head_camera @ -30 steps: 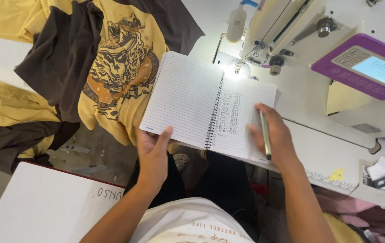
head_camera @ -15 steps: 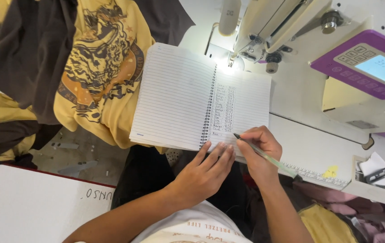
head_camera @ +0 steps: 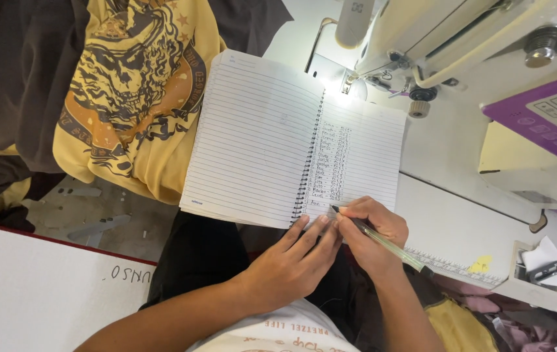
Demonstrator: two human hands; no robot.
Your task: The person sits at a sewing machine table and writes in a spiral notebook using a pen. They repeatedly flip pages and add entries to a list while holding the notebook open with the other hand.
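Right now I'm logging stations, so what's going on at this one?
A person sits at a sewing machine. The right hand holds a pen, tip on the right page of an open spiral notebook. The left hand steadies the lower edge. Yellow printed shirts lie alongside.

Bright, sharp view; lamp glare beside the sewing machine.

I see the open spiral notebook lying mid-scene, its left page over the edge of the printed shirts spread to the left. Far right stands the sewing machine. At the notebook's near edge, my left hand touches my right hand, which holds a pen on the right page.
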